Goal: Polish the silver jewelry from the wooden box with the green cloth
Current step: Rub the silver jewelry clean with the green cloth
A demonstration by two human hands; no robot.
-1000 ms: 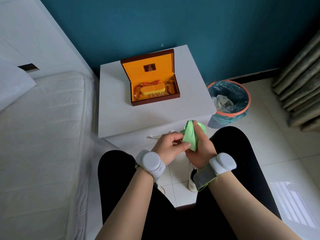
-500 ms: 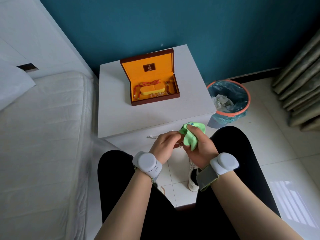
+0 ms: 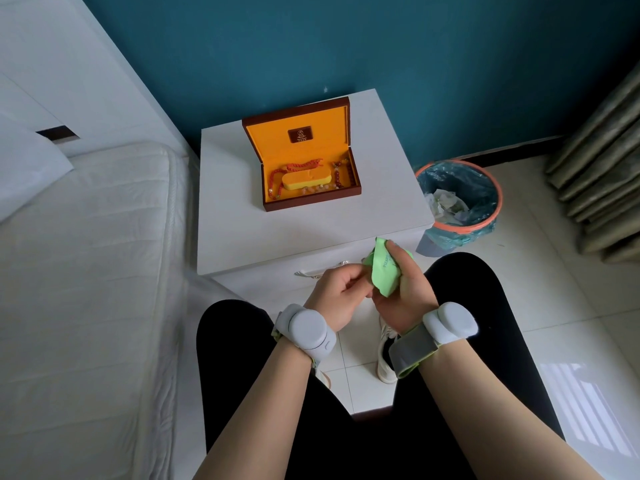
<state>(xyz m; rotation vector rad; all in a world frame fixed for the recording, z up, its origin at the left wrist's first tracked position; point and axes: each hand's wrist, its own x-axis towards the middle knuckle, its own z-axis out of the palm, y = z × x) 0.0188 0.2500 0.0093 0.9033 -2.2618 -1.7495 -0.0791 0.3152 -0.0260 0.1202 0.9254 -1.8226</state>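
Note:
My right hand (image 3: 403,291) grips the bunched green cloth (image 3: 384,271) in front of the nightstand's drawer, thumb pressed on its top. My left hand (image 3: 337,294) has its fingers curled against the cloth's left side, pinching something small there; the silver piece itself is hidden by fingers and cloth. The wooden box (image 3: 304,161) stands open on the white nightstand (image 3: 242,233), with an orange lining, a yellow cushion, red cord and beaded bracelets inside.
A mattress (image 3: 86,271) lies to the left. An orange-rimmed bin (image 3: 485,188) with a blue liner stands right of the nightstand. Curtains (image 3: 602,161) hang at far right. My knees in black trousers flank a white shoe (image 3: 386,355) on the tiled floor.
The cloth was squeezed down into a bunch half a second ago and now stands taller again. Both hands stay together in front of the drawer, shifting slightly.

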